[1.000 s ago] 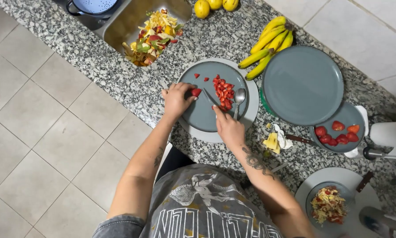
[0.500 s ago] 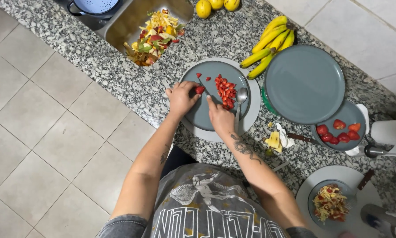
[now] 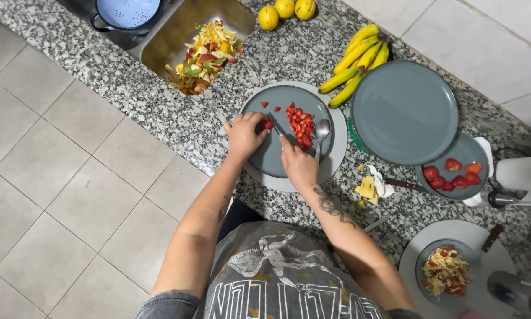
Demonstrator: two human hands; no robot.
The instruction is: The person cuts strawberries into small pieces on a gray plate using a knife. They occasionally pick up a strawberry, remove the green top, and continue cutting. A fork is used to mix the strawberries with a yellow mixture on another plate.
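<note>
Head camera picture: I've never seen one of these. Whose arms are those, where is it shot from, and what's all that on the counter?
No machine here: a person wears a camera on the head, looking down at their own arms. The left hand steadies a strawberry piece on a grey plate; the right hand holds a knife to it. Chopped strawberries and a spoon lie on that plate. On the granite counter are bananas, a bowl of whole strawberries and a mixed fruit bowl. Peelings fill the sink.
</note>
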